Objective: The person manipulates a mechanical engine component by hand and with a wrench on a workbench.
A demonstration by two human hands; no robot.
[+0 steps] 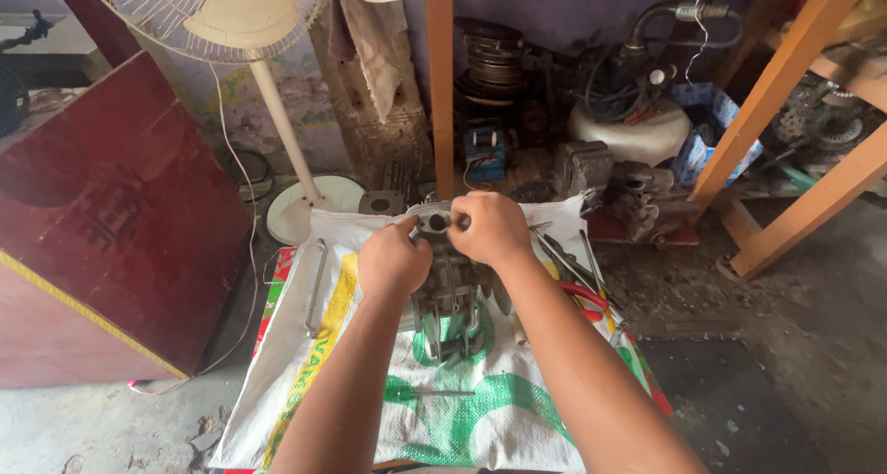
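Low in the frame, a green-handled screwdriver [427, 393] lies on a white and green woven sack [305, 382]. At centre, a metal engine part [450, 298] stands on the sack; the left hand [394, 260] and right hand [490, 226] pinch its top rim with closed fingers. Right of them lie red-handled pliers [584, 298]. Upper left stands a white pedestal fan [277, 114].

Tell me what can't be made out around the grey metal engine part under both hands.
Head view:
- Upper end of the grey metal engine part: covered by left hand and right hand.
- Fingertips: curled out of sight.
- Red-handled pliers: partly behind the right forearm.
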